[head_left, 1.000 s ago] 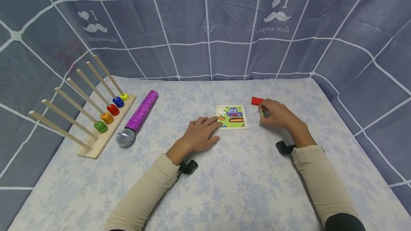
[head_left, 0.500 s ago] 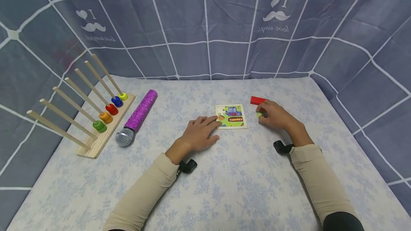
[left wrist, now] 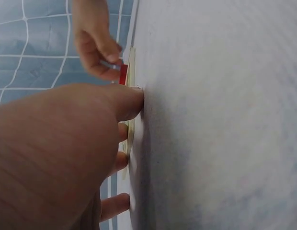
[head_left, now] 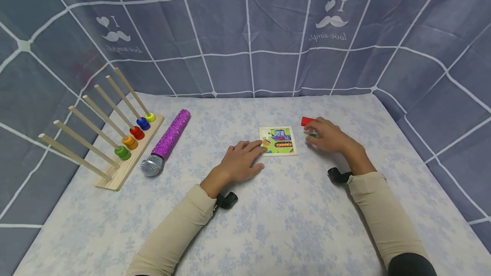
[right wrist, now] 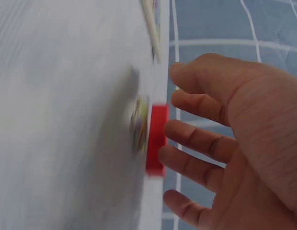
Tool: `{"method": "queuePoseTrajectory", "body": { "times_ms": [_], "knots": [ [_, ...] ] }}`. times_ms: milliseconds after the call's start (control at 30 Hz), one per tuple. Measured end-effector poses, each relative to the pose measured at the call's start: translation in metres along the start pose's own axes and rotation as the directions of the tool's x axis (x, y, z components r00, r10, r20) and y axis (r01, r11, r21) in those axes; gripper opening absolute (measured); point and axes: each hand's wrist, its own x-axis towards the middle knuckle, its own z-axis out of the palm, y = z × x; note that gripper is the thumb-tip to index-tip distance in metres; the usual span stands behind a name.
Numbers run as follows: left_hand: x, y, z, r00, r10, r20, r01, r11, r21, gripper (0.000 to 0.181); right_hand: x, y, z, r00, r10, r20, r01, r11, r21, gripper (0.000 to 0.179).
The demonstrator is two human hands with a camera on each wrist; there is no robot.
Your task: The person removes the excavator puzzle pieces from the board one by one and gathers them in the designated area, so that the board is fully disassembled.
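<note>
My left hand (head_left: pixel 242 162) lies with its fingertips on the left edge of a small square picture puzzle (head_left: pixel 293 143), which has a pale wooden frame and shows a blue and red vehicle on green. The left wrist view has that puzzle nearly edge-on under the fingertips. To its right, my right hand (head_left: pixel 329 139) hovers low with thumb and fingers apart. In the right wrist view, a small blurred puzzle piece (right wrist: pixel 140 125) is near the tabletop, clear of the fingers. Just past it lies a red block (right wrist: pixel 157 139), partly behind the fingertips in the head view (head_left: pixel 307 121).
A purple glittery microphone (head_left: pixel 172 136) with a silver head lies left of the hands. Farther left stands a wooden peg rack (head_left: pixel 115 178) with tall pegs and coloured rings. Grey gridded curtain (head_left: pixel 274 24) borders the table (head_left: pixel 268 220).
A second ago my right thumb and fingers pinched the small puzzle piece; now they have parted and it is loose below them. My left hand keeps its place on the puzzle.
</note>
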Motion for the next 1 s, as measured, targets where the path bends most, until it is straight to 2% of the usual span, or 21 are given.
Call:
{"method": "queuePoseTrajectory", "body": {
  "times_ms": [300,467,667,833,900,1000],
  "knots": [
    [-0.002,0.000,-0.002,1.000,-0.009,0.004,0.009,1.000,0.020,0.055,0.051,-0.054,0.019,0.992,-0.094,0.080,0.101,0.991,-0.089,0.030],
    [0.000,-0.002,-0.002,1.000,0.021,-0.012,-0.021,1.000,0.013,0.054,0.069,-0.074,0.028,0.994,-0.035,0.103,0.049,0.989,-0.139,0.026],
    [-0.001,-0.001,-0.005,1.000,0.004,0.005,-0.004,1.000,0.018,0.055,0.080,-0.078,0.028,0.988,-0.005,0.153,0.021,0.994,-0.106,0.016],
    [-0.003,0.001,-0.005,1.000,0.004,0.010,-0.005,1.000,0.009,0.055,0.086,-0.076,0.029,0.978,0.011,0.209,0.000,0.999,-0.052,0.018],
    [-0.003,0.001,-0.004,1.000,0.012,0.007,-0.012,1.000,0.002,0.055,0.084,-0.076,0.029,0.980,-0.001,0.199,0.008,0.999,-0.032,0.019],
    [-0.003,0.001,-0.002,1.000,0.017,-0.003,-0.017,1.000,0.014,0.054,0.080,-0.072,0.030,0.983,-0.060,0.174,0.062,0.998,-0.006,0.020]
  ]
}}
